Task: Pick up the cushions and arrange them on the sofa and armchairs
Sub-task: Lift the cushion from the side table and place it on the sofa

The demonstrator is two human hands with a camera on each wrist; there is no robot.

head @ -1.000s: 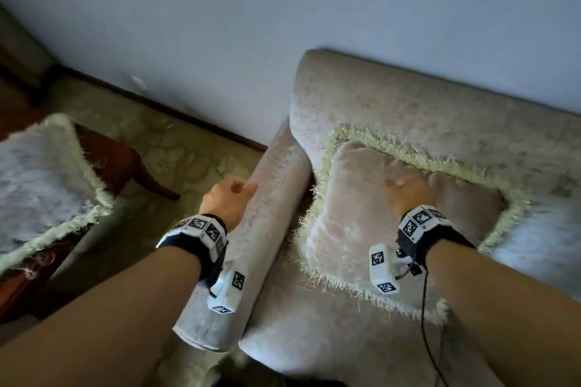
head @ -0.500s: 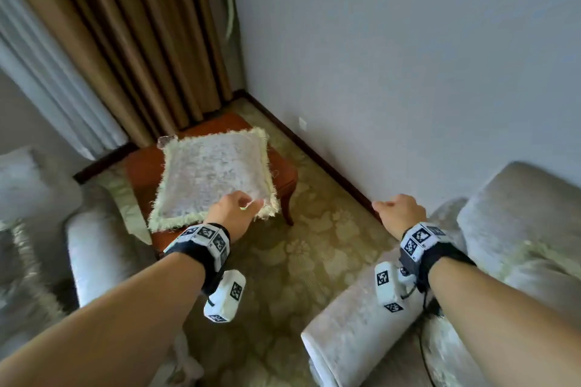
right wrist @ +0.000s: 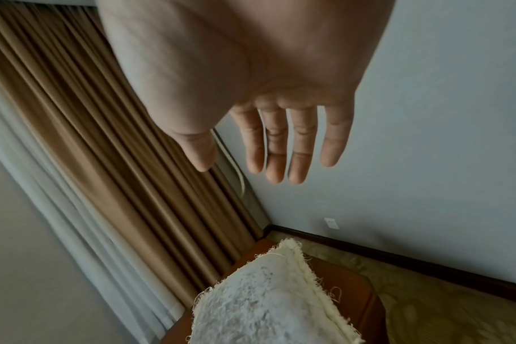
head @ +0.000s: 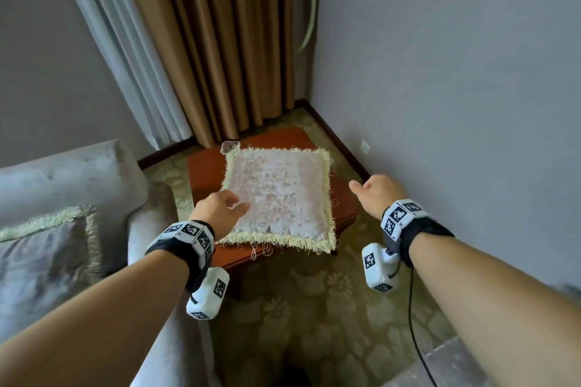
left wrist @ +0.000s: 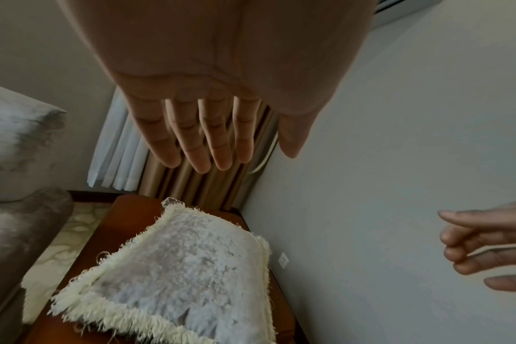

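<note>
Cushion (head: 279, 198) with a pale fringe lies flat on the wooden table (head: 207, 170), overhanging its near edge. My left hand (head: 218, 209) hovers above its near-left corner, my right hand (head: 379, 193) beside its right edge, both spread, empty.

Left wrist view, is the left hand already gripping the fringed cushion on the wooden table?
No, the left hand hangs above the fringed cushion with straight fingers, clear of it.
</note>
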